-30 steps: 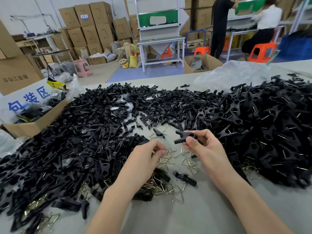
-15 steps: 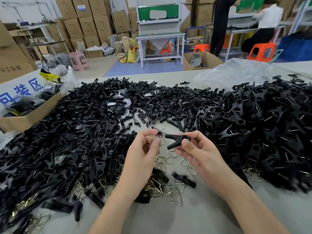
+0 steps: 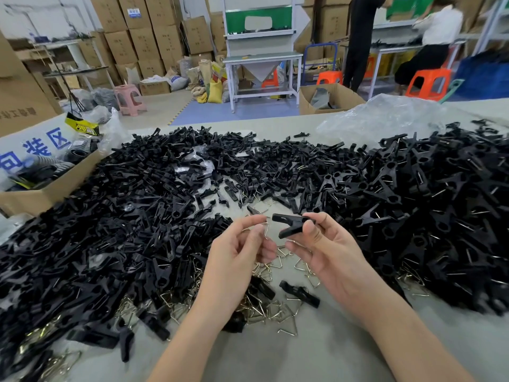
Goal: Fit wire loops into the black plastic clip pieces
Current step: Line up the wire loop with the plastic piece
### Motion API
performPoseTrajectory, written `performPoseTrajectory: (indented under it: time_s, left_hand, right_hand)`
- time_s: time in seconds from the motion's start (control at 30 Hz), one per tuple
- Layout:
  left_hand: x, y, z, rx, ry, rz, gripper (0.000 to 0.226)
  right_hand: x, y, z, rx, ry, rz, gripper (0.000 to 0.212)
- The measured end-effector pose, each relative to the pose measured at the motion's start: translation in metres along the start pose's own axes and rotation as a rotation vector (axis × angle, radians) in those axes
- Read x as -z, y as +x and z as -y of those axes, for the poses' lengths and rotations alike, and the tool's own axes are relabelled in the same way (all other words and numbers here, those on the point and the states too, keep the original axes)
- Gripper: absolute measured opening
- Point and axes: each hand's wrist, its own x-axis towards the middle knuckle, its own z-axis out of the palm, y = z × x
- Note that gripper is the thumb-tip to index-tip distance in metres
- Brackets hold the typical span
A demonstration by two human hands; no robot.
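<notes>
The right hand [image 3: 327,252] pinched a matte black clip [image 3: 292,224], its two halves splayed in a V. Just beside it, the left hand [image 3: 237,257] pinched a thin bent wire loop [image 3: 265,230] above the tabletop [image 3: 316,346].

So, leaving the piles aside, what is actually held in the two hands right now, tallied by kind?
black plastic clip, gripped by the right hand: 1
wire loop, pinched by the left hand: 1
Total held: 2

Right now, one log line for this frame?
left hand: pinches wire loop | right hand: holds black clip | loop not yet fitted
</notes>
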Motion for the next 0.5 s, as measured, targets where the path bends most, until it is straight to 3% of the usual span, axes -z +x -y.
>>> performPoseTrajectory:
  time_s: [0.2,0.3,0.43,0.5]
  left_hand:
    - [0.0040,0.0024,0.0037,-0.008,0.081,-0.123,0.009]
    - [0.0049,0.0045,0.0034,0.071,-0.077,-0.132,0.012]
    - [0.0038,0.0047,0.0024,0.107,-0.172,-0.119,0.015]
    - [0.0027,0.0041,0.0022,0.104,-0.144,-0.114,0.015]
  right_hand:
    - [0.0042,0.0016,-0.0026,0.041,-0.044,-0.072,0.025]
    - [0.0057,0.0003,-0.0030,0.053,-0.112,-0.066,0.023]
    - [0.0059,-0.0001,-0.0039,0.061,-0.274,-0.012,0.053]
    - [0.0070,0.0001,-0.0051,0.071,-0.325,0.004,0.053]
